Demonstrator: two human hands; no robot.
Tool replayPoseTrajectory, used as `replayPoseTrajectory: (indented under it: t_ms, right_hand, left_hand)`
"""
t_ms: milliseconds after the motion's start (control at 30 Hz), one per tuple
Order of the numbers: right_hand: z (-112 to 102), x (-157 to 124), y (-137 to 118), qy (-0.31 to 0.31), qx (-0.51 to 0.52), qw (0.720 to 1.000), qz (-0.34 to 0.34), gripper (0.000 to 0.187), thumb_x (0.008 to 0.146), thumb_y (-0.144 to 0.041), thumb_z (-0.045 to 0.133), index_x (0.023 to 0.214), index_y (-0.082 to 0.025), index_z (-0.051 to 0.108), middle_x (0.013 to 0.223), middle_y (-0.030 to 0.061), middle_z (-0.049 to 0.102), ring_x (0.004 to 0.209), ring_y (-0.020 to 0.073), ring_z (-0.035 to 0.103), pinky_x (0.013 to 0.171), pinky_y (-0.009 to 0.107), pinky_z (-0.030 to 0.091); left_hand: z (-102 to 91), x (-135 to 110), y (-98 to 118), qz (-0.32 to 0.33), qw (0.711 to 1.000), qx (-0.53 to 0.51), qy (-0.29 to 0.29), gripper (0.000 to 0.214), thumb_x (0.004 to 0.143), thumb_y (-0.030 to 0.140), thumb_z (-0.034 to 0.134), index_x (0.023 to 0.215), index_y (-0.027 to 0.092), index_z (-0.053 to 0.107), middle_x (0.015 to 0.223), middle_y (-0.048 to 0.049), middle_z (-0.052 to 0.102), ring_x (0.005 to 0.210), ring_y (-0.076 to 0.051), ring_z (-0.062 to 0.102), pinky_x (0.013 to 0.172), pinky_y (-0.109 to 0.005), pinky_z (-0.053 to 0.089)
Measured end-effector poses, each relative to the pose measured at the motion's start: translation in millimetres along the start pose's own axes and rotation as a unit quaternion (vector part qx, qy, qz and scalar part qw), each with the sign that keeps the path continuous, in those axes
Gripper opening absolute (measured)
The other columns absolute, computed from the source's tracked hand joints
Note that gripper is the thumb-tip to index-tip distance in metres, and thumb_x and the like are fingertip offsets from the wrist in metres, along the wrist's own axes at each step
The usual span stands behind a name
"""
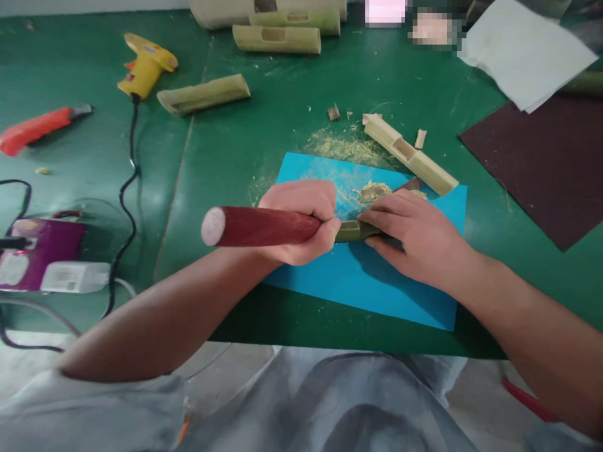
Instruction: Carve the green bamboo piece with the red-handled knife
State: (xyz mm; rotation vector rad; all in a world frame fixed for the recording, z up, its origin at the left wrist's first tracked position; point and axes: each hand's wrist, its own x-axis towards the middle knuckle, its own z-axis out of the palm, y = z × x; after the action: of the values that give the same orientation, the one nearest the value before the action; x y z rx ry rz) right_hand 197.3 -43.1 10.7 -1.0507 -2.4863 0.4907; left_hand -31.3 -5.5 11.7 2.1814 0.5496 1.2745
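Observation:
My left hand (301,220) is closed around the dark red wooden handle (257,226) of a tool, which points left with its pale round end toward me. The tool's working end is hidden between my hands. My right hand (414,235) presses down on a short green bamboo piece (353,231), fingers wrapped over it, on a blue sheet (372,282). Sawdust and shavings (372,190) lie on the sheet just beyond my fingers.
A notched bamboo piece (409,156) lies behind the sheet. More bamboo tubes (277,39) and one cut piece (203,94) lie further back. At the left are a yellow glue gun (147,64), an orange utility knife (35,129) and a purple device (40,251) with cables. A dark brown sheet (546,163) and white paper (525,53) are at the right.

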Motion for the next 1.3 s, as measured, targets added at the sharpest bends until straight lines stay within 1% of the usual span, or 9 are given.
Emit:
replayPoseTrajectory:
  t_ms: [167,200,267,367,567,833,967,1167,1300]
  right_hand:
    - [0,0,-1,0.004,-0.010,1.000,0.001,0.024,0.099,-0.026,0.054,0.114,-0.019,0.072,0.110,0.0132,0.070,0.103,0.0310,0.062,0.089,0.048,0.050]
    - [0,0,-1,0.005,-0.012,1.000,0.001,0.024,0.099,-0.026,0.054,0.114,-0.020,0.072,0.109,0.0130,0.070,0.103,0.0307,0.062,0.089,0.047,0.050]
    - [1,0,-1,0.005,-0.010,1.000,-0.001,0.024,0.099,-0.026,0.053,0.113,-0.019,0.072,0.108,0.0131,0.070,0.102,0.0307,0.061,0.087,0.047,0.049]
    - [2,0,0,0.008,-0.002,1.000,-0.003,0.024,0.099,-0.027,0.054,0.112,-0.019,0.073,0.107,0.0133,0.070,0.100,0.0312,0.062,0.085,0.048,0.049]
    - [3,0,0,0.013,-0.009,1.000,-0.001,0.024,0.097,-0.026,0.055,0.112,-0.019,0.073,0.106,0.0124,0.071,0.099,0.0303,0.062,0.084,0.046,0.049]
    - [2,0,-1,0.006,-0.009,1.000,0.002,0.023,0.097,-0.026,0.055,0.109,-0.020,0.073,0.106,0.0128,0.070,0.098,0.0307,0.061,0.084,0.047,0.049]
    - [1,0,-1,0.005,-0.005,1.000,-0.002,0.026,0.099,-0.026,0.053,0.113,-0.018,0.073,0.107,0.0144,0.071,0.100,0.0316,0.061,0.085,0.048,0.050]
    - [2,0,-1,0.009,-0.002,1.000,0.000,0.025,0.098,-0.026,0.054,0.114,-0.020,0.072,0.108,0.0130,0.071,0.101,0.0312,0.062,0.087,0.049,0.050]
    - [1,0,-1,0.005,-0.005,1.000,0.002,0.024,0.098,-0.026,0.055,0.115,-0.020,0.072,0.109,0.0129,0.071,0.104,0.0317,0.062,0.087,0.049,0.051]
  left_hand:
    - [-1.7,-4,4,-0.075,0.996,-0.006,0.051,0.021,0.085,0.020,0.067,0.065,0.022,0.061,0.063,0.0008,0.065,0.058,-0.012,0.062,0.058,-0.029,0.053]
    - [-2.1,-4,6,-0.091,0.995,-0.003,0.040,0.019,0.086,0.020,0.068,0.067,0.022,0.063,0.066,0.0002,0.068,0.062,-0.013,0.065,0.062,-0.030,0.055]
    - [-2.9,0,9,-0.111,0.994,0.008,-0.011,0.015,0.086,0.025,0.072,0.071,0.024,0.067,0.072,-0.0009,0.073,0.068,-0.016,0.068,0.067,-0.032,0.057]
    - [-3.9,5,10,-0.105,0.992,0.002,-0.068,0.012,0.085,0.028,0.074,0.074,0.025,0.070,0.074,-0.0008,0.075,0.069,-0.017,0.070,0.068,-0.031,0.058]
    - [-2.6,6,8,-0.101,0.993,-0.010,-0.063,0.013,0.085,0.026,0.075,0.074,0.024,0.069,0.074,-0.0008,0.075,0.069,-0.016,0.071,0.067,-0.029,0.056]
    - [-2.6,9,9,-0.120,0.988,-0.003,-0.095,0.020,0.087,0.026,0.072,0.068,0.023,0.064,0.070,-0.0014,0.073,0.067,-0.016,0.069,0.064,-0.030,0.054]
    - [-2.2,7,6,-0.102,0.992,-0.002,-0.079,0.024,0.084,0.024,0.070,0.064,0.023,0.057,0.064,-0.0006,0.066,0.060,-0.015,0.063,0.059,-0.031,0.049]
    - [-2.0,0,0,-0.089,0.995,0.010,-0.051,0.031,0.083,0.032,0.067,0.059,0.024,0.051,0.056,-0.0003,0.058,0.051,-0.015,0.054,0.051,-0.033,0.044]
    - [-2.3,-4,-1,-0.065,0.998,0.022,-0.017,0.028,0.083,0.028,0.067,0.059,0.023,0.052,0.055,0.0001,0.057,0.050,-0.013,0.052,0.050,-0.032,0.043]
